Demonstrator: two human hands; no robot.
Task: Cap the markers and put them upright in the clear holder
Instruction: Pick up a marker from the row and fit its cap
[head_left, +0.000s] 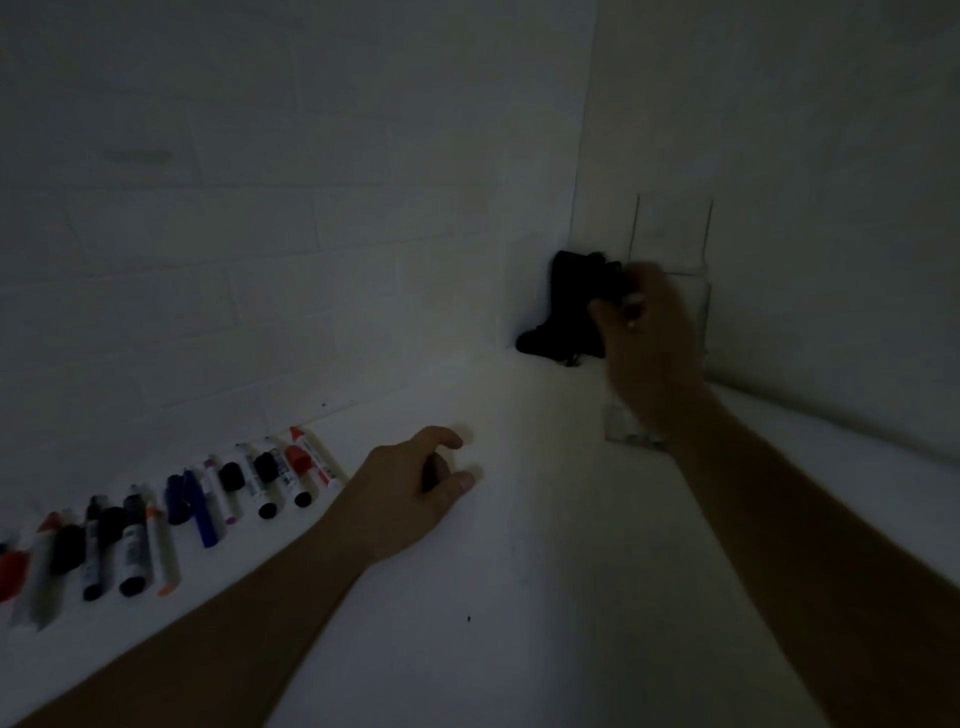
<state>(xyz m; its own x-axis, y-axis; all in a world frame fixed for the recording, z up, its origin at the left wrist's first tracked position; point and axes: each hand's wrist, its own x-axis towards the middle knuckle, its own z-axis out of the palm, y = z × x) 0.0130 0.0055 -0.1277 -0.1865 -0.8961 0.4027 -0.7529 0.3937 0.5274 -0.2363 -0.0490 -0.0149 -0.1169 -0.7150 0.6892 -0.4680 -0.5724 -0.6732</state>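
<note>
Head view, light: we find the scene very dim, so small details are uncertain.
Head view, markers: they lie in a slanted row on the white surface at about 8 o'clock, along the wall. Some show caps, some seem bare-tipped, though we cannot sort which.
Head view, clear holder: it stands at about 2 o'clock near the corner, beside a dark object we cannot identify. It is hard to pick out against the white wall.
Head view, left hand: it rests near the row's right end, at centre. Its fingers are loosely curled, and we see nothing in them.
Head view, right hand: it is raised in front of the holder and blurred. Its fingers look bunched near the rim, but we cannot tell whether they pinch a marker.
Risk, holder: we judge that the light, nearly invisible holder could tip or slide if the right hand knocks its rim.
Risk, markers: we think a bare tip could stain the surface, or a marker could go in uncapped, because the dimness hides the caps.
</note>
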